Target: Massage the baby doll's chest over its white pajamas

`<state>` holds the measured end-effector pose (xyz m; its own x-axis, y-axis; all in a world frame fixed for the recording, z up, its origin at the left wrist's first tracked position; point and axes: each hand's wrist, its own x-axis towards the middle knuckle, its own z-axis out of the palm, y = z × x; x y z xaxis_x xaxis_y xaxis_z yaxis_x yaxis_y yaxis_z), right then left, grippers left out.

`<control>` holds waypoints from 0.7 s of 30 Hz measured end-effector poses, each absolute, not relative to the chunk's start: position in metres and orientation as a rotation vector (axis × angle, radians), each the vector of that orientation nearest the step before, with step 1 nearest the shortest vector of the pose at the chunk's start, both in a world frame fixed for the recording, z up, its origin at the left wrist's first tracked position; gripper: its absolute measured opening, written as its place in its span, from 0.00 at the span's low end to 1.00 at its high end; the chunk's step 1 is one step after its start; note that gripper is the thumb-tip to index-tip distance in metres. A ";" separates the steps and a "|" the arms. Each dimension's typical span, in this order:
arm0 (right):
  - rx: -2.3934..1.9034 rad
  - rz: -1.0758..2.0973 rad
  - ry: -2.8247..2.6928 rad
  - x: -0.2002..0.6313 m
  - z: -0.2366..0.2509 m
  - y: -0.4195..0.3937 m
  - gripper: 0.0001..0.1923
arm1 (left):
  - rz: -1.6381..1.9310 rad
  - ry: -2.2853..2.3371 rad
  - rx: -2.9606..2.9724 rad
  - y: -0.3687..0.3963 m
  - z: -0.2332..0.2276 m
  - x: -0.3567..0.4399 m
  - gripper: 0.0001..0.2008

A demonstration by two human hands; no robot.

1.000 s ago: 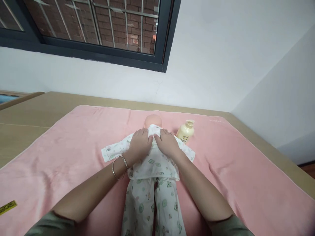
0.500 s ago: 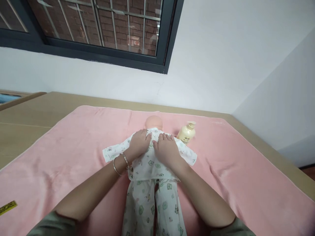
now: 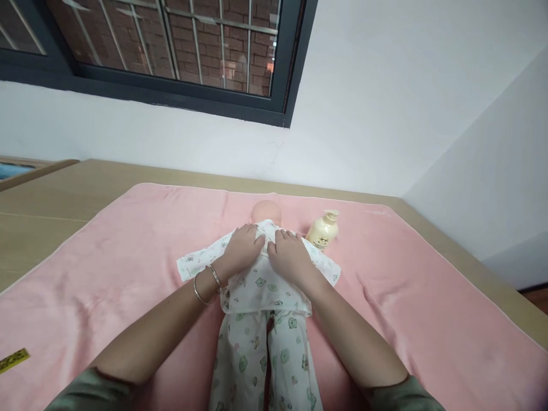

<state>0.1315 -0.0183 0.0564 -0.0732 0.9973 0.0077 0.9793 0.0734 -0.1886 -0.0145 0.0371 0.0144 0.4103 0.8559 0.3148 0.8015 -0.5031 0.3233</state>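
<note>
A baby doll (image 3: 266, 212) lies on its back on a pink towel (image 3: 128, 245), head away from me. It wears a white printed top (image 3: 261, 285) and matching trousers (image 3: 261, 354). My left hand (image 3: 240, 251), with two bangles on the wrist, rests flat on the left side of the doll's chest. My right hand (image 3: 290, 256) lies flat on the right side of the chest, fingertips near the collar. Both hands press on the top's fabric close to the neck.
A cream pump bottle (image 3: 322, 230) lies on the towel just right of the doll's head. The towel covers a tan wooden surface (image 3: 64, 188) set against a white wall under a barred window. A yellow tag (image 3: 13, 361) lies at the near left.
Both hands have shifted slightly on the doll's chest; my right hand slid a little toward the collar. The doll and bottle stay where they were.
</note>
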 end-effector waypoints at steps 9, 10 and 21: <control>-1.967 0.389 -2.092 0.157 0.049 0.009 0.31 | 0.889 1.582 2.622 0.005 0.003 0.004 0.21; -1.960 0.410 -2.075 0.160 0.048 0.012 0.31 | 0.928 1.543 2.640 0.000 0.000 0.006 0.22; -2.008 0.185 -2.254 0.134 0.066 -0.024 0.29 | 0.685 1.592 2.415 0.040 0.017 -0.014 0.17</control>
<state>0.1342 -0.0244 0.0665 -0.1144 0.9934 0.0063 0.9791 0.1138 -0.1685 -0.0140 0.0399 0.0171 0.3249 0.9029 0.2815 0.8255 -0.4160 0.3815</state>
